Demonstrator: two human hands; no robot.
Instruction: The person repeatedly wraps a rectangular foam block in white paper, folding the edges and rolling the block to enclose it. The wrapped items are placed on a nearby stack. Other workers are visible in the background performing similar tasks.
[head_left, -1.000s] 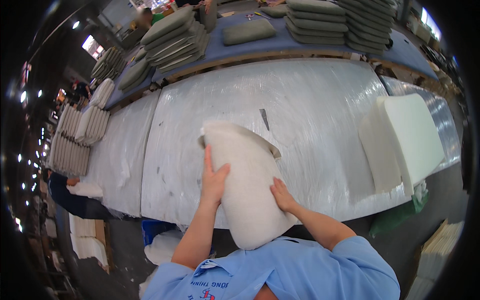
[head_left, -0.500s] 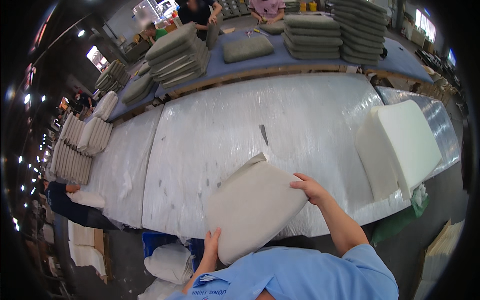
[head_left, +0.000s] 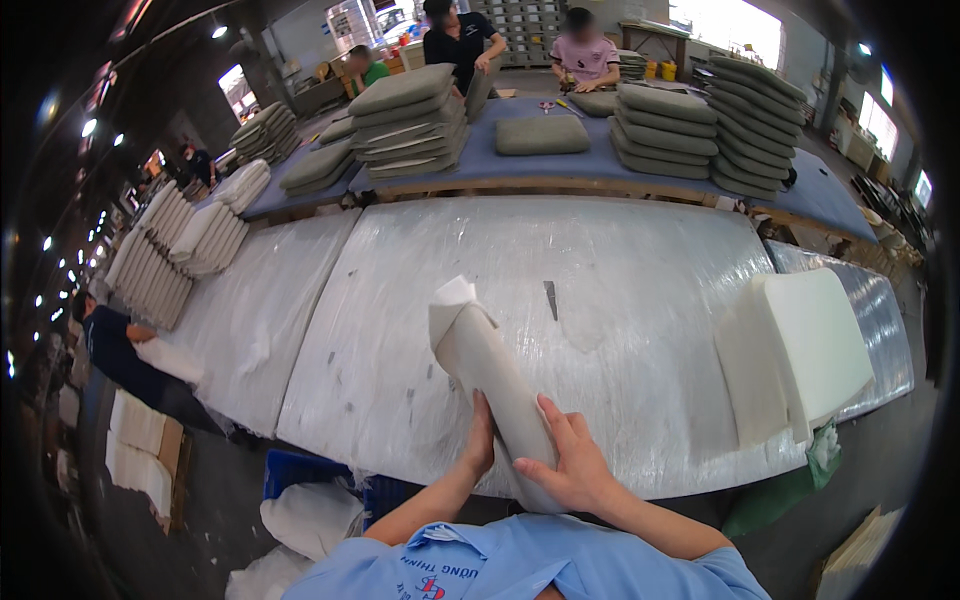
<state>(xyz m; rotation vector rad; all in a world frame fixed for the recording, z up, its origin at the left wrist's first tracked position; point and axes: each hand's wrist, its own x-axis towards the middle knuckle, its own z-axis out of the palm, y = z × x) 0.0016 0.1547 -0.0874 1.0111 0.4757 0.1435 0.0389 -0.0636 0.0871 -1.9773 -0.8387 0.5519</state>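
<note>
A pale beige seat cushion (head_left: 495, 370) stands on its narrow edge in front of me, its long side running away from my body. At its far end, a loose flap of fabric (head_left: 455, 303) sticks out. My left hand (head_left: 482, 435) presses against the cushion's left face, fingers pointing forward and partly hidden by it. On the other side, my right hand (head_left: 574, 455) lies along the right face, its thumb toward the near edge. Between them the two hands hold the cushion up at the table's near edge.
Plastic film covers the worktable (head_left: 650, 300). White sheets or pads (head_left: 810, 350) stand at its right end. Beyond, a blue table (head_left: 480, 140) bears stacks of grey-green cushions (head_left: 400, 120), with people behind it. Pale cushions (head_left: 165, 260) and a co-worker (head_left: 125, 345) are at left; a blue bin (head_left: 300, 475) stands below.
The cushion has turned from lying tilted with its broad face up to standing on edge. My right hand has come down from its far corner to its side. The view has tipped up.
</note>
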